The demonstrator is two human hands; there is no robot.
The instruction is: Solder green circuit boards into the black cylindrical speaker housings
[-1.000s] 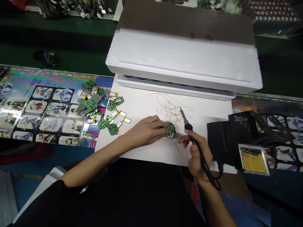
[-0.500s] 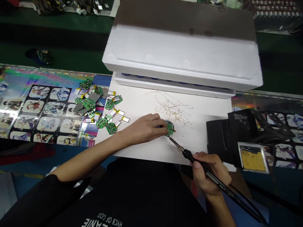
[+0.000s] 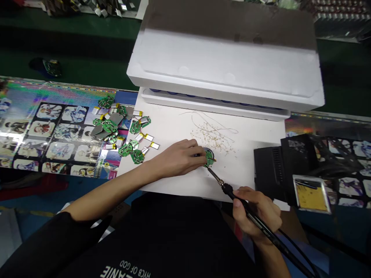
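Observation:
On the white board [image 3: 179, 185] lies a round green circuit board [image 3: 210, 157], its left part hidden under the fingers of my left hand [image 3: 187, 157]. Those fingers are closed on its edge. My right hand [image 3: 257, 212] grips a black soldering iron [image 3: 228, 190], thumb and forefinger round the handle. The iron slants up to the left, and its tip is at the lower edge of the circuit board, apparently touching it. Small light-brown bits [image 3: 213, 137] and a loose thin wire [image 3: 199, 127] lie just beyond the circuit board.
Several green circuit boards [image 3: 108, 126] with small silver batteries [image 3: 155, 145] are heaped at the left. A white foam box [image 3: 226, 77] stands at the back. To the right are a black soldering station [image 3: 269, 170] and a tray with a yellow sponge [image 3: 311, 196].
The whole view has shifted slightly. My right hand and the iron have moved a little to the left, with the tip still at the circuit board's lower edge. My left hand keeps its hold.

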